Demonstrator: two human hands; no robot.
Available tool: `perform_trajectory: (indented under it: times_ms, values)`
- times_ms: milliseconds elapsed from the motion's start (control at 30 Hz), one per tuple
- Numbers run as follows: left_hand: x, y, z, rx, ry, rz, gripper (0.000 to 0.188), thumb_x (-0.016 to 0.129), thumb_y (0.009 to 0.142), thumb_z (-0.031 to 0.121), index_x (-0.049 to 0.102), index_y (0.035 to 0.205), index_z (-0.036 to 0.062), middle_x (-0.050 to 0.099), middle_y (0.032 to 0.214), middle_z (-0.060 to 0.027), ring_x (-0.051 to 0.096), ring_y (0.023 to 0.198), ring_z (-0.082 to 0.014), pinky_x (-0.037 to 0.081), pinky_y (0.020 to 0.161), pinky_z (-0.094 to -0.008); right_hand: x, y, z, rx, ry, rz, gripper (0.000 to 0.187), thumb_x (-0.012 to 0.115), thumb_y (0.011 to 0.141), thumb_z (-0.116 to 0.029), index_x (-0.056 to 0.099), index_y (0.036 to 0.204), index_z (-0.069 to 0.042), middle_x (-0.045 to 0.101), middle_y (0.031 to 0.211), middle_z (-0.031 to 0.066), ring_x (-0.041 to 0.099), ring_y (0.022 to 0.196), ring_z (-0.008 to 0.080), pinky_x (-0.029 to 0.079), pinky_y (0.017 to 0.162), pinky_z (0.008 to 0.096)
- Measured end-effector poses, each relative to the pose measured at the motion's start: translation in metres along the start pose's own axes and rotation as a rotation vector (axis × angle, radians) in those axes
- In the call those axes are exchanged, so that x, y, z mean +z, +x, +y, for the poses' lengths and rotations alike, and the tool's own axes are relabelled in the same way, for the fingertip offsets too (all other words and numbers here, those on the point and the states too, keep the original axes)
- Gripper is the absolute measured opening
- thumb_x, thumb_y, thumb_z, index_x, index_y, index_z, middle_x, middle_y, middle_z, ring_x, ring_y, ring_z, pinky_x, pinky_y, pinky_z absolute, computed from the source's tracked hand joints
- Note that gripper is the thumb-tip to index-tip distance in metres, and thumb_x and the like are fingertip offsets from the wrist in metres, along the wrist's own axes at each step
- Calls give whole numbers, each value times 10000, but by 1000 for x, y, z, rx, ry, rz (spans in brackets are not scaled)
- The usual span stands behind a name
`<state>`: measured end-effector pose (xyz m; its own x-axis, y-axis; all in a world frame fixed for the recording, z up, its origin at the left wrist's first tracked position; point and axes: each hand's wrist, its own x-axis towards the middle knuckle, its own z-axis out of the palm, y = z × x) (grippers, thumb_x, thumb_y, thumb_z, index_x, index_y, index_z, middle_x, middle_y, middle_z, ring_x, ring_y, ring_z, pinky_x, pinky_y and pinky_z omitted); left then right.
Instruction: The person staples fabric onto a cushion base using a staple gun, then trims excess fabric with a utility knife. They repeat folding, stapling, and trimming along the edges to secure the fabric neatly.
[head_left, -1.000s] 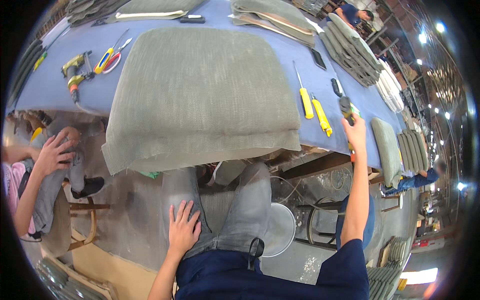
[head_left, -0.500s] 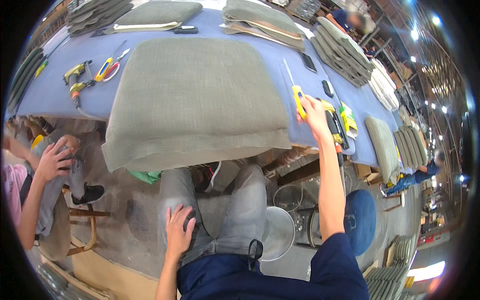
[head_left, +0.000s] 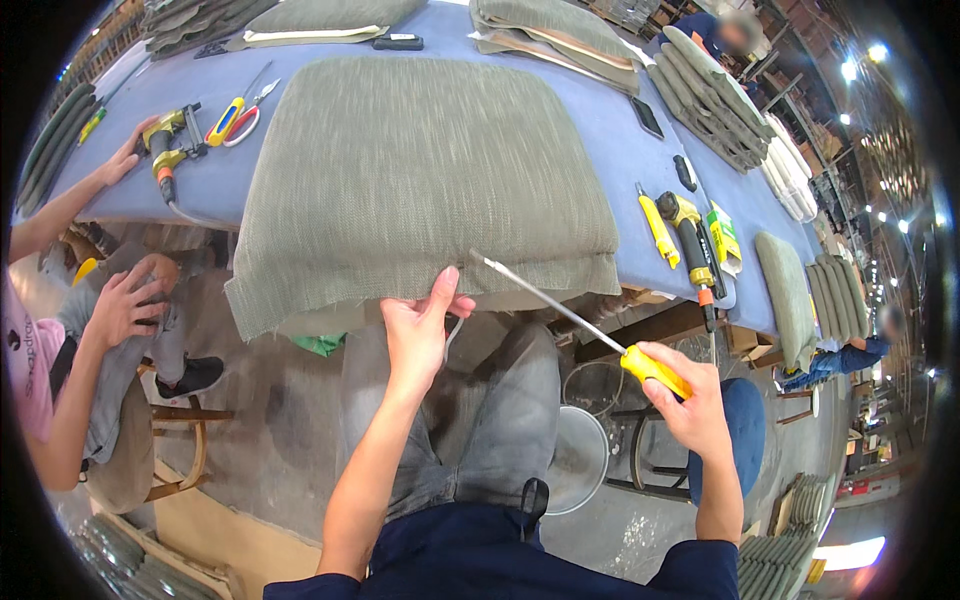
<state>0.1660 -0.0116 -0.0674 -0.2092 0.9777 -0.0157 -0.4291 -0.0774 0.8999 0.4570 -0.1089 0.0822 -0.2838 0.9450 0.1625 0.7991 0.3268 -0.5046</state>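
On pink shirt (head_left: 28, 385), dark lettering (head_left: 38, 352), screwdriver (head_left: 646, 366) in right hand (head_left: 695, 405)

Grey floor (head_left: 270, 460), blue stool (head_left: 738, 430), bright ceiling lights (head_left: 849, 70).

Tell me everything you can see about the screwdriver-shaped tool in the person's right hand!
The tool has a chunky, shiny yellow handle, which looks like plastic, and a long, thin, straight shaft that looks like grey metal. The right hand grips the handle, partly covering it. The tool slants up to the left, its darker tip at the front edge of the grey-green cushion. I can't tell whether the tip touches the fabric.
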Motion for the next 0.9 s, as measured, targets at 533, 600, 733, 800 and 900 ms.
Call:
perform_trajectory:
  times_ms: [533, 600, 733, 800, 900]
  values:
    - [-11, 7, -13, 68, -66, -37, 238, 737, 995, 211, 694, 885, 5, 648, 719, -37, 609, 621, -111, 562, 637, -305, 18, -11, -19, 308, 309, -59, 443, 777, 905, -113, 676, 1322, -1, 748, 1080, 95, 657, 897, 118, 528, 831, 266]
    - [-13, 8, -14, 73, -82, -34, 237, 738, 995, 208, 691, 879, 6, 647, 715, -37, 602, 616, -111, 550, 625, -303, 20, -13, -22, 425, 381, -31, 429, 776, 908, -97, 686, 1316, 3, 756, 1074, 93, 654, 886, 104, 523, 823, 257]
    - [-4, 7, -15, 56, -107, -4, 229, 739, 993, 196, 685, 871, 11, 641, 710, -34, 593, 610, -114, 525, 614, -291, 25, -19, -18, 377, 387, 19, 420, 767, 916, -111, 687, 1310, 9, 776, 1061, 109, 683, 865, 117, 532, 819, 263]
    - [-5, 5, -19, 40, -92, 53, 223, 742, 990, 192, 689, 879, 7, 644, 719, -34, 591, 613, -115, 510, 608, -280, 24, -13, -21, 333, 310, -4, 421, 769, 910, -108, 688, 1307, 9, 778, 1066, 132, 699, 869, 134, 537, 823, 271]
    - [-5, 6, -18, 25, -74, 57, 228, 740, 988, 182, 690, 881, -12, 647, 751, -38, 575, 633, -111, 488, 605, -278, 5, 0, -38, 272, 166, -40, 417, 772, 902, -100, 694, 1298, 2, 778, 1068, 162, 730, 881, 176, 548, 831, 289]
